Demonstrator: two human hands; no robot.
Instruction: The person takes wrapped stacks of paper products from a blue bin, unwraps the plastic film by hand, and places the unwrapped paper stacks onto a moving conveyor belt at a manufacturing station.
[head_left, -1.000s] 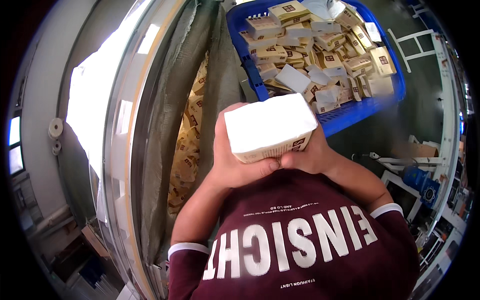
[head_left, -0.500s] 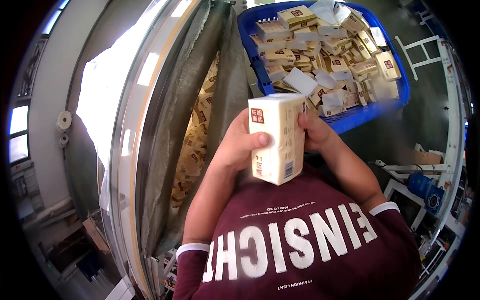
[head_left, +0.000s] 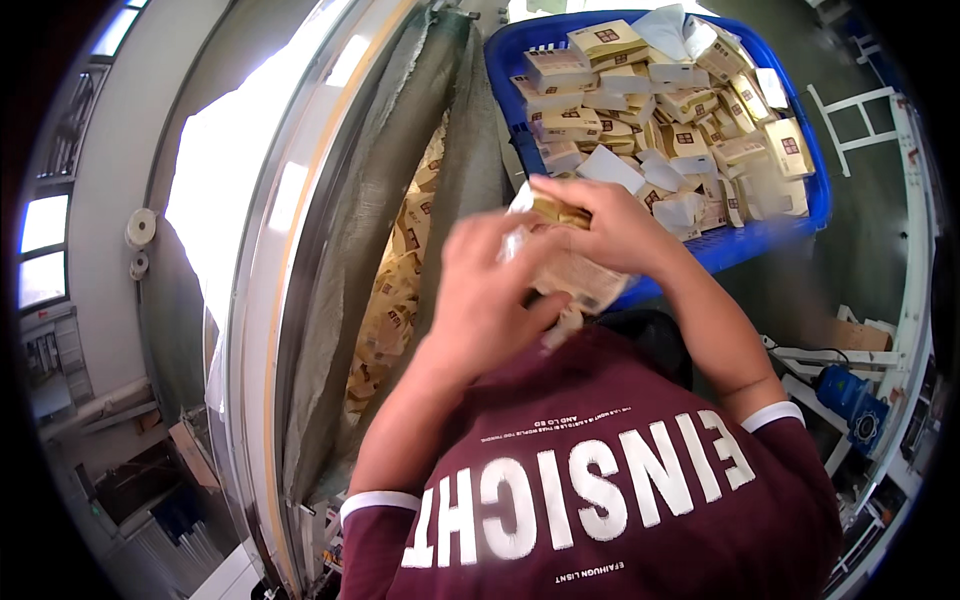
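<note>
Both hands meet in front of my chest on a cream tissue pack (head_left: pixel 585 280), whose printed film now looks crumpled and pulled out of shape. My right hand (head_left: pixel 620 230) is closed over its upper side, fingers reaching across the top. On the other side my left hand (head_left: pixel 485 290), smeared by motion, has its fingers bent against the film; thumb and fingertips pinch at its lower edge. A whitish part shows at the upper left, between the hands. The fingers hide much of the pack.
Beyond my hands stands a blue plastic basket (head_left: pixel 815 205) heaped with cream tissue packs (head_left: pixel 610 38) and white pieces. To the left hangs a grey cloth sling (head_left: pixel 365 200) holding many printed wrappers (head_left: pixel 400 290), beside a metal-framed machine edge (head_left: pixel 275 250). A blue motor (head_left: pixel 850 405) sits at right.
The pack was upright and box-shaped between both hands; now it is tilted and its film crumpled. My left hand moved across its front, and my right hand shifted over its top.
</note>
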